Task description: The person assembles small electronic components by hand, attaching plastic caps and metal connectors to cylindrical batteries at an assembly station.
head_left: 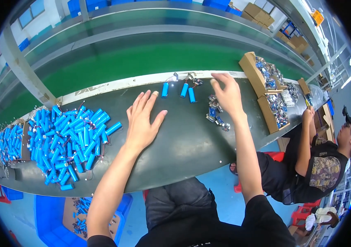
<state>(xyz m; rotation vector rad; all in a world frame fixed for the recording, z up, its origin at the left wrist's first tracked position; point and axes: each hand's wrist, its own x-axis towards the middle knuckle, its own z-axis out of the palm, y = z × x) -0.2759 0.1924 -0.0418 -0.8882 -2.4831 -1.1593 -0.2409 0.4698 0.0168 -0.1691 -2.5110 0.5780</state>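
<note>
So there are three blue cylinders [184, 90] near the far edge of the worktop [175, 152], sitting ahead of and between the two hands. They all run roughly away from the person, the right-hand one a bit tilted, with thin wires at their far ends going to small metallic parts [199, 82]. The leftmost cylinder is just beside the left hand's [142, 121] fingertips, so that hand's clearly nearer to it; the other two sit about midway, with the metallic parts closer to the right hand [227, 94].

Left hand is palm down, fingers spread, thumb well out, nothing in it. Can't tell if it's touching the surface. Right hand has bent fingers with a gap to the thumb. I see nothing held, but the underside's hidden.

Just below the right hand there's a loose cluster of small boards [216, 113]. Further right, two cardboard trays [269, 119] are full of similar little blue-and-metal bits. Over left is a big heap of blue cylinders [70, 140], then a cardboard box [26, 142] with more. Below the worktop, a blue bin [47, 218] with cardboard inside holds some too. A co-worker [303, 164] sits off to the right.
</note>
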